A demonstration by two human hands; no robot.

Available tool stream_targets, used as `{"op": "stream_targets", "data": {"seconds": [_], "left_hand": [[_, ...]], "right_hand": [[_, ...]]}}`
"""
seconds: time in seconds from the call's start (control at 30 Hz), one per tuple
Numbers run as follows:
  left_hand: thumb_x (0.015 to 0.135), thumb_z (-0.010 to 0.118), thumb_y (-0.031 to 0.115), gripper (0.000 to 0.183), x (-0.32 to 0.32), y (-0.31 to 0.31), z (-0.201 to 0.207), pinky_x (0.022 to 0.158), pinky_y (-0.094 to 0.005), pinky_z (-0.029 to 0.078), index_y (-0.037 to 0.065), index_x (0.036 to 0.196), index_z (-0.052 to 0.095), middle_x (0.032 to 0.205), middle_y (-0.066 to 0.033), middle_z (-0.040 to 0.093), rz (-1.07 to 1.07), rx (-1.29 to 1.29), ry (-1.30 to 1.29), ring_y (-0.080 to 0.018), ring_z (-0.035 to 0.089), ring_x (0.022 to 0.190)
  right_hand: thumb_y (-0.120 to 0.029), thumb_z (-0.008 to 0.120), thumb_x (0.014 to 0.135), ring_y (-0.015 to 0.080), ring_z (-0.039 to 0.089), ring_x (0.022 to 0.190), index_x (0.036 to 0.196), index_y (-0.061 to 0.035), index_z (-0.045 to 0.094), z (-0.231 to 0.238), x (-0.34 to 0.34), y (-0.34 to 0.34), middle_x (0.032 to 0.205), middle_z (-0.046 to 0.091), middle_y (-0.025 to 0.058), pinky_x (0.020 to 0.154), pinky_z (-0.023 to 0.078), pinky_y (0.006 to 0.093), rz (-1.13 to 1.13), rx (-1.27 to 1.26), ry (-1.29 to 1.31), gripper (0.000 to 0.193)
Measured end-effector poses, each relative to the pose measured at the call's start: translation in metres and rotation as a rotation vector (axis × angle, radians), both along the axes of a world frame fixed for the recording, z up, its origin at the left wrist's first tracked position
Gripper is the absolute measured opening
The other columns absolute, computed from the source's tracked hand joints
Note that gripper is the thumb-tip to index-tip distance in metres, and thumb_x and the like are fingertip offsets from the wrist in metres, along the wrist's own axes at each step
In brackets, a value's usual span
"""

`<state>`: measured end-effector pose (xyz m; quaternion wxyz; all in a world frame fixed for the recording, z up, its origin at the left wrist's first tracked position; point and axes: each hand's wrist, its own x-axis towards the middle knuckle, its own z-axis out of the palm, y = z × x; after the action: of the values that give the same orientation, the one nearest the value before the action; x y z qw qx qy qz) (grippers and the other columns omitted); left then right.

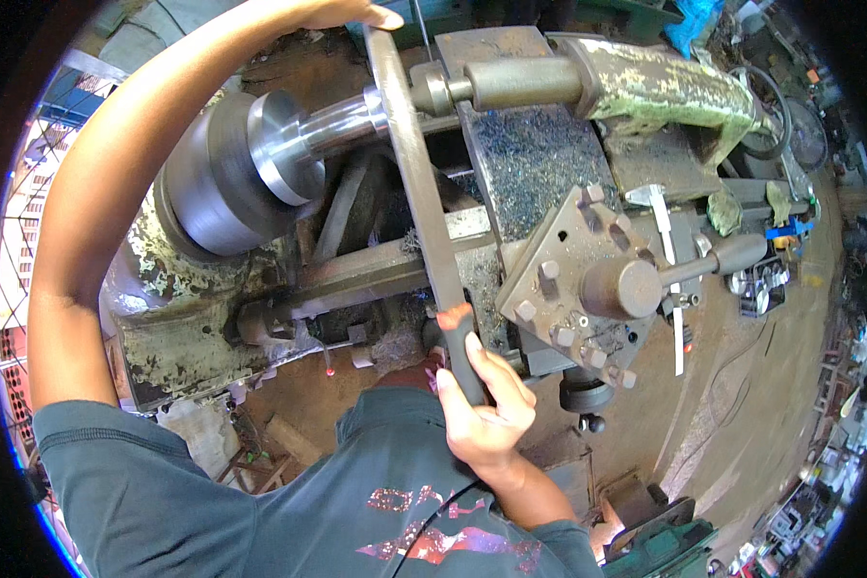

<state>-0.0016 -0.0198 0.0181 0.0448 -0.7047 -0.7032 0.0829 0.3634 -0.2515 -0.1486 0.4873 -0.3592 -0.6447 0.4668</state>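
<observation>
A long flat file (414, 164) lies across a shiny turned metal shaft (342, 125) on a lathe. My right hand (491, 409) is closed round the file's dark handle (465, 361), with the thumb along it. My left arm reaches over the chuck. At the upper edge my left hand (356, 12) holds the file's far tip, thumb on top, its other fingers mostly hidden. The shaft widens into a bright collar by the large round chuck (212, 173), which looks smeared as if turning. The shaft's other end meets the tailstock (660, 87).
Right of the file, the square tool post (568, 279) carries several bolts and a lever handle (737, 252) sticking out. A caliper (665, 226) lies beside it. Metal chips cover the carriage (535, 164). A blue cloth or bag (689, 24) is at the back.
</observation>
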Motion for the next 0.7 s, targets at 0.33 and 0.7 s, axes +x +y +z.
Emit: {"op": "stream_targets", "data": {"seconds": [0.33,0.7], "left_hand": [[0.081,0.077,0.058,0.067,0.039,0.010,0.013,0.073,-0.0479,0.056,-0.008,0.094,0.075,0.083,-0.0276,0.070,0.065,-0.003,0.038,-0.0430,0.070,0.079],[0.079,0.077,0.059,0.066,0.003,0.007,-0.023,0.075,-0.0480,0.055,-0.007,0.085,0.074,0.077,-0.0265,0.069,0.060,-0.055,0.086,-0.0437,0.070,0.079]], "right_hand": [[0.009,0.079,0.075,0.0280,0.073,0.092,0.123,0.0108,0.067,-0.010,0.028,-0.005,0.106,0.072,0.0265,0.083,0.058,0.0343,-0.008,-0.018,-0.035,0.050],[0.009,0.078,0.075,0.0291,0.073,0.089,0.123,0.0091,0.068,-0.016,0.007,-0.004,0.105,0.072,0.0280,0.079,0.058,0.0342,0.024,0.039,-0.080,0.049]]}}
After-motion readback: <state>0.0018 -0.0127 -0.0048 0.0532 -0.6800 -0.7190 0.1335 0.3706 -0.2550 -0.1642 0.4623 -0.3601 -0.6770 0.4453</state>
